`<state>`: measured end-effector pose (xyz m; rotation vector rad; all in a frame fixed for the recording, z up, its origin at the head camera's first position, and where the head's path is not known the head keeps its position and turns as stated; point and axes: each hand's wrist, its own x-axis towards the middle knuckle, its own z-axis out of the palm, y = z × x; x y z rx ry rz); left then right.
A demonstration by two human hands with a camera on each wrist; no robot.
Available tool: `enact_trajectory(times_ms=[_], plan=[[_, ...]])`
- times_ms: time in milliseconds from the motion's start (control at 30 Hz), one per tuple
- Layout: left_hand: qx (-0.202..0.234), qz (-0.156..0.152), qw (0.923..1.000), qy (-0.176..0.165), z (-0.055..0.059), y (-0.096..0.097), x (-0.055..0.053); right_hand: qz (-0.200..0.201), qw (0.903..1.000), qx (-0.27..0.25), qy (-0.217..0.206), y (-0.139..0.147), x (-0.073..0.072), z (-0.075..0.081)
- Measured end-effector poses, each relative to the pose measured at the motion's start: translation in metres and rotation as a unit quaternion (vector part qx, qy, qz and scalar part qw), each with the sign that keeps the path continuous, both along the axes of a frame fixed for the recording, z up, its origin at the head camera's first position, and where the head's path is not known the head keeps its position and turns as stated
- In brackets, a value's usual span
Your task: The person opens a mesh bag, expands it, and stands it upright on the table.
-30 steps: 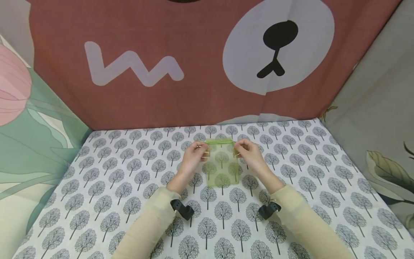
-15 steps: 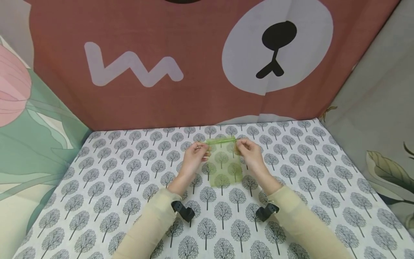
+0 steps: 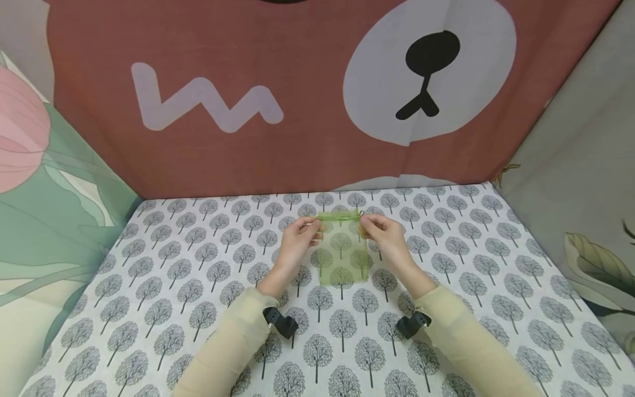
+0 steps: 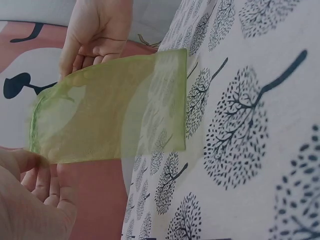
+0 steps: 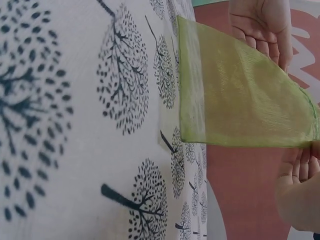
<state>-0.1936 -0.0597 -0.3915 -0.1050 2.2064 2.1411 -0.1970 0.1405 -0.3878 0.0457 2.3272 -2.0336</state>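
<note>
Person's L grip (image 3: 297, 238) & R grip (image 3: 387, 236) pinch opp. sides of sheer grn bag (image 3: 342, 251) nr its top, spread btwn them over tree-print desk (image 3: 126, 306); bottom-edge contact unclear.

Both arms are in long pale yellow sleeves, left sleeve (image 3: 223, 342) and right sleeve (image 3: 471, 344), kinda creamy, thin-looking fabric with soft wrinkles. They stop short of the wrists, so the left hand (image 3: 299, 240) and right hand (image 3: 387, 238) are totally bare. Each cuff's got a chunky black gadget on the inner side, left gadget (image 3: 281, 323) and right gadget (image 3: 413, 324), blocky and angled, basically mirror twins. Finer details are too small to make out.
</note>
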Motion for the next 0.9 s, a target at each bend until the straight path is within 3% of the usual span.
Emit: enact_trajectory(times_ms=[200,633,900], plan=[[-0.003,0.014,0.9999,-0.007,0.0030,-0.0001,-0.0006,-0.006,0.9998,0.020,0.007,-0.0008,-0.0003,0.0034],[0.017,0.012,0.9997,0.015,0.0045,0.0020,0.0014,-0.055,0.9980,-0.030,-0.001,-0.0063,-0.0018,0.0037],[0.014,0.020,0.9997,-0.008,0.0007,-0.0048,0.0001,-0.018,0.9993,-0.025,0.019,-0.0058,0.0022,0.0022]])
